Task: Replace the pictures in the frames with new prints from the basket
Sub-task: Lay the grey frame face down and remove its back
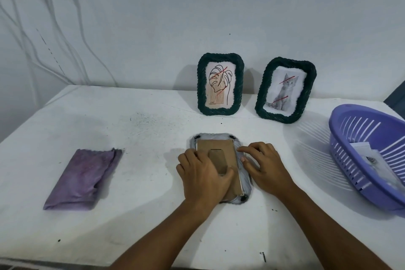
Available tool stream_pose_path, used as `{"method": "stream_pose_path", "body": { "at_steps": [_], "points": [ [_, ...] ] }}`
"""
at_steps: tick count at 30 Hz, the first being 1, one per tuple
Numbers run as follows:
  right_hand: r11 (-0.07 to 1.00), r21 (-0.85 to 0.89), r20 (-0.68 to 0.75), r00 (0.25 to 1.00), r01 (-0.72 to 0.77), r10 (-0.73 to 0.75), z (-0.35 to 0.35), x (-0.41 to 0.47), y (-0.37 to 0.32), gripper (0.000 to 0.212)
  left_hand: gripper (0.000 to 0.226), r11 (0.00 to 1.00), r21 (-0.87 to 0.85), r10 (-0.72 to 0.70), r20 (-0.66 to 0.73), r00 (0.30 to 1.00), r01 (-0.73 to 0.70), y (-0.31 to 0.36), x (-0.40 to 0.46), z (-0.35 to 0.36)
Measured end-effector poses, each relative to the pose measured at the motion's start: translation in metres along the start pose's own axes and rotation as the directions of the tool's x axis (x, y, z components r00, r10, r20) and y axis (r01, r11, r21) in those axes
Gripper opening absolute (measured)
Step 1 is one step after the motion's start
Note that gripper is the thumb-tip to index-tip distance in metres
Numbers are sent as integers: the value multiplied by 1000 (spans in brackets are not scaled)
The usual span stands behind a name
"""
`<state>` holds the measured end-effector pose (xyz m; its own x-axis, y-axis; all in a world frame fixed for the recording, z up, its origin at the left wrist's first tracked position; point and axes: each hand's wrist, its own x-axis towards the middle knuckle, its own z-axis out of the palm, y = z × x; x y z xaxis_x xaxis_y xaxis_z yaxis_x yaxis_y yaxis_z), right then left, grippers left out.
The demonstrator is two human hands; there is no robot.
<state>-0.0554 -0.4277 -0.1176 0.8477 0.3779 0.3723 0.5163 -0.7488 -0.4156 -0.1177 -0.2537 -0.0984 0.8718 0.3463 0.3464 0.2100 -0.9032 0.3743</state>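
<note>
Frame, grey, woven rim [245, 178]: lies face down on the white table [142, 182], near the front edge, cardboard backing board [221, 144] uppermost. Black turn clips at the corners; one at the near right corner [242, 199], two at the far corners.

Left hand [202, 176]: rests flat on the board, thumb against its fold-out stand [219, 161]; fingers relaxed, gripping nothing.

Right hand [264, 165]: fingers spread and lightly bent, fingertips [241, 149] at the board's right edge; holds nothing.

Step in hand, as judged: freeing the backing board to reach the old picture. Recommended: keep the left palm steady as an anchor, check every clip is swung off the board, then lift at the right edge with the fingertips rather than prying, since cardboard creases easily.

Frames, dark green, two: leaf drawing [220, 84] and cat photo [285, 91], upright against the wall, both pictures struck with red marks.

Basket, purple plastic [341, 129]: far right, new prints [370, 155] inside.

Cloth, purple, folded [84, 178]: left, well apart.
</note>
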Motion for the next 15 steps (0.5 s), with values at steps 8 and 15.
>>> {"method": "stream_pose_path", "body": {
  "at_steps": [8,15],
  "points": [
    [1000,-8,39,999,-19,19,-2,0,-2,35,72,989,-110,-92,50,995,97,1,0,0],
    [1000,-17,55,998,-24,25,-3,-2,-2,40,72,967,-220,-117,68,991,129,1,0,-4]
  ]
}}
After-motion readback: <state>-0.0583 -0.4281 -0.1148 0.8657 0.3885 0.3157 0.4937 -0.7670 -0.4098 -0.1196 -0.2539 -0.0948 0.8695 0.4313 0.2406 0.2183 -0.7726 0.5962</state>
